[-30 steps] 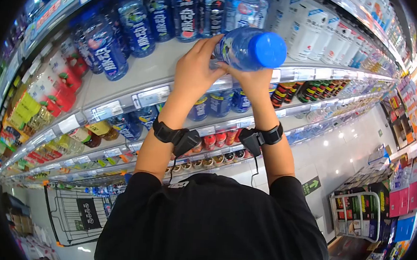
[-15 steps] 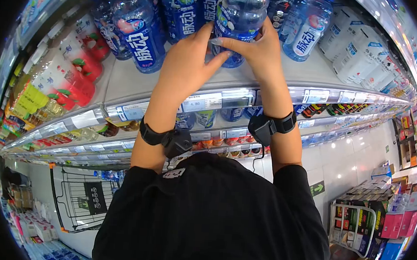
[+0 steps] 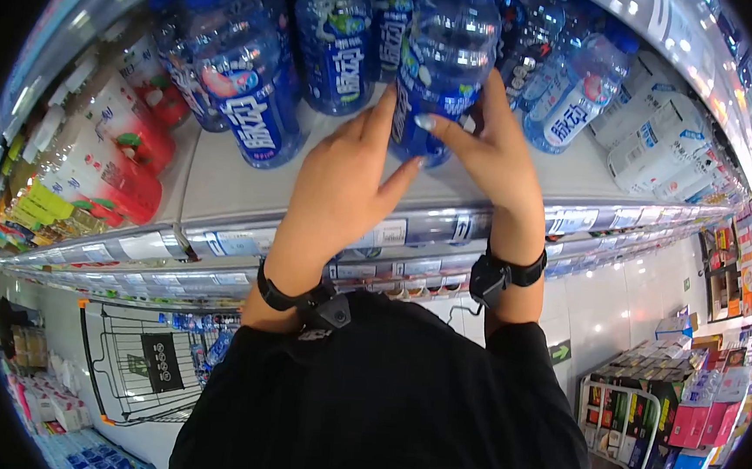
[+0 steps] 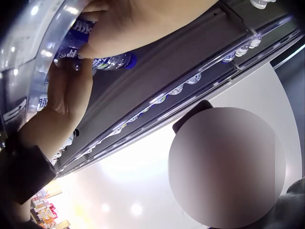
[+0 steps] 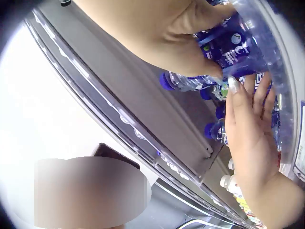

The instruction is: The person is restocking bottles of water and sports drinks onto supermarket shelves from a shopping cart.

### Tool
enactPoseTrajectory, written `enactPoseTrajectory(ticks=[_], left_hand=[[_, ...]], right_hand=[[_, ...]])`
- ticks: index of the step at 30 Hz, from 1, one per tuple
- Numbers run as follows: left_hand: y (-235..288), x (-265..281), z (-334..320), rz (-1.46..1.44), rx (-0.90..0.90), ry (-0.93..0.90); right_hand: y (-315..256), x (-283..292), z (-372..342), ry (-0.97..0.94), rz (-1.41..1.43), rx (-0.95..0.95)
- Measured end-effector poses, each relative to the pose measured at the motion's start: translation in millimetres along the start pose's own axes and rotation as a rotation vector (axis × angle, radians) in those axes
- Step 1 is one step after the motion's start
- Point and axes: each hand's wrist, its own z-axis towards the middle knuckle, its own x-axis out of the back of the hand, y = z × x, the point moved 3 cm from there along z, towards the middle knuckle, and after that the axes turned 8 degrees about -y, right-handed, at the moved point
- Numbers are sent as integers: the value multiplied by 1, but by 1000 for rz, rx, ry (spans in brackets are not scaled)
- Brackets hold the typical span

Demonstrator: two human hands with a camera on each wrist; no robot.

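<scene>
A clear blue drink bottle (image 3: 450,44) with a blue cap stands upright at the shelf (image 3: 337,171) front, between both hands. My right hand (image 3: 499,160) grips its lower right side, thumb across the front and fingers going behind it. Along its left side lies my left hand (image 3: 341,171), fingers fairly straight, thumb spread beside the base. In the right wrist view the left hand (image 5: 255,129) shows extended fingers near the bottle (image 5: 233,47). The left wrist view has the right hand (image 4: 66,90) at the bottle's far side.
Similar blue bottles (image 3: 254,113) crowd the shelf on both sides and behind. Red-and-white bottles (image 3: 129,148) fill the left, white packs (image 3: 662,137) the right. A price-tag rail (image 3: 411,233) runs along the shelf edge. A shopping cart (image 3: 136,366) stands at lower left.
The bottle went from tilted, cap toward me, in front of the shelf to upright on it. Both hands reached forward with it; the left thumb slid down toward its base.
</scene>
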Motion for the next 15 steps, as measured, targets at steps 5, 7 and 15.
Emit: enactPoseTrajectory(ticks=[5, 7, 15], left_hand=[[2, 4, 0, -7, 33, -55], [2, 4, -2, 2, 40, -57], [5, -1, -6, 92, 45, -130]], right_hand=[[-8, -5, -1, -56, -70, -83], [-9, -9, 3, -83, -236, -155], [1, -8, 19, -48, -667, -139]])
